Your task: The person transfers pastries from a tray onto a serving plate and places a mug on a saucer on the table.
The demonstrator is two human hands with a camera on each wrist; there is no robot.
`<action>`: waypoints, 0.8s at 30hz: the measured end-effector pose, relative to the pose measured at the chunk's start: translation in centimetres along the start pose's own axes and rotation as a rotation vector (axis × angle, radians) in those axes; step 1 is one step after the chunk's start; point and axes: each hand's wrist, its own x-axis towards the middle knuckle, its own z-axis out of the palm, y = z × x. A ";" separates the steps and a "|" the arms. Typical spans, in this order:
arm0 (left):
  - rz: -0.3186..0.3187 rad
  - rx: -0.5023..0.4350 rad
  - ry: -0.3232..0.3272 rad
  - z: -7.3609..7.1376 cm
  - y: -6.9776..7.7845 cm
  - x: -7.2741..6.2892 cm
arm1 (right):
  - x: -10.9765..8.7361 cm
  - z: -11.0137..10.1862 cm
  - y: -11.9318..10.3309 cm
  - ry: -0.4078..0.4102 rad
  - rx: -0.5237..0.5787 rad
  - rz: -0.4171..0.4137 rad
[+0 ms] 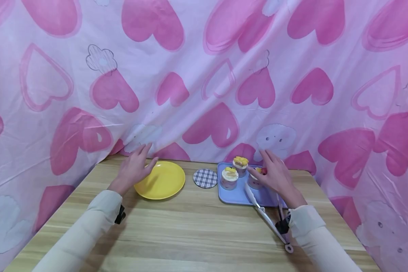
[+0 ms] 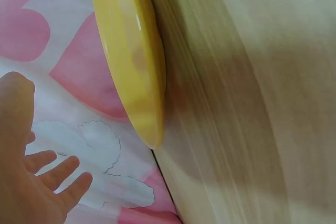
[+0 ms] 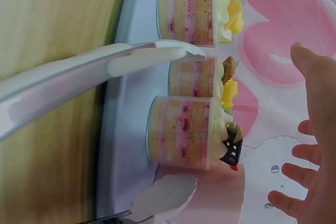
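My left hand (image 1: 132, 170) hovers at the left rim of a yellow plate (image 1: 161, 180), its fingers extended and holding nothing. Over the right part of a blue tray (image 1: 232, 197), my right hand (image 1: 277, 175) is raised with spread fingers, also holding nothing. Three clear cups of layered cake stand on the tray: a front-left cup (image 1: 229, 179), a back cup (image 1: 240, 166) and a right cup (image 3: 181, 132), which my hand partly covers in the head view. Tongs (image 1: 266, 219) with pale tips lean across the tray's front edge, splayed apart, handle end toward me.
A round checked coaster (image 1: 205, 178) lies between plate and tray. Everything is on a wood-grain table (image 1: 176, 234). Behind it and along both sides hangs a pink heart-patterned cloth (image 1: 197, 87), close to the table's back edge.
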 end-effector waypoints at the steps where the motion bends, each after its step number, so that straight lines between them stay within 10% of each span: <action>1: -0.004 -0.001 -0.005 0.0 -0.1 -0.1 | -0.2 0.0 0.1 0.002 0.003 -0.001; 24: -0.078 -0.080 -0.059 0.8 -1.2 -2.5 | -6.1 0.5 1.6 -0.017 0.123 0.095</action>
